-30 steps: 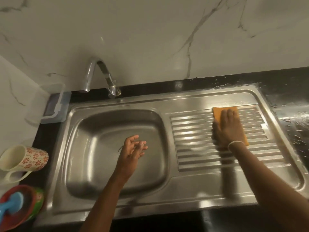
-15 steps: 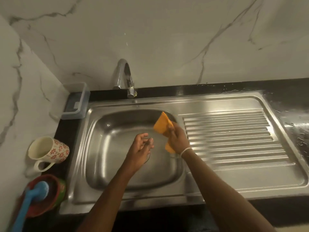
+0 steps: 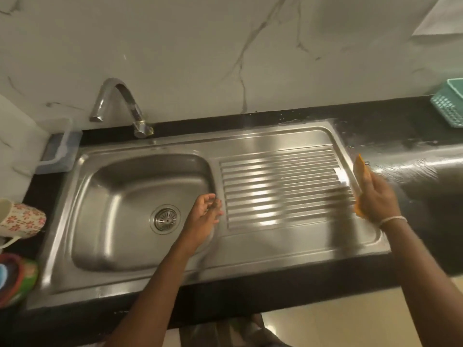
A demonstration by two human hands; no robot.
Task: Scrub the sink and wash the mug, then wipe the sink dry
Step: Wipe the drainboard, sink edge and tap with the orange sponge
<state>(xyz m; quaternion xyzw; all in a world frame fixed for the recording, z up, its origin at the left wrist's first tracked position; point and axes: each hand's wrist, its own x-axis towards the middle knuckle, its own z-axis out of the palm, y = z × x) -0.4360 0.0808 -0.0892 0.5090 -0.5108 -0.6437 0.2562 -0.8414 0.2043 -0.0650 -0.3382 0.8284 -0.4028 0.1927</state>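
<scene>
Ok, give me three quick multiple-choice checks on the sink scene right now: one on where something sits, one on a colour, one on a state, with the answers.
1. Where is the floral mug?
A. In the basin
B. On the counter left of the sink
C. On the ribbed drainboard

2. What colour is the cloth?
A. Orange
B. Blue
C. White

3. What is the left hand doing?
A. Gripping the tap
B. Holding the mug
C. Holding nothing, fingers loosely curled

Answers:
1 B, the mug lies on its side at the frame's left edge, outside the steel rim.
2 A, the cloth in the right hand, at the right edge of the drainboard, is orange.
3 C, the left hand is over the right rim of the basin with nothing in it.
</scene>
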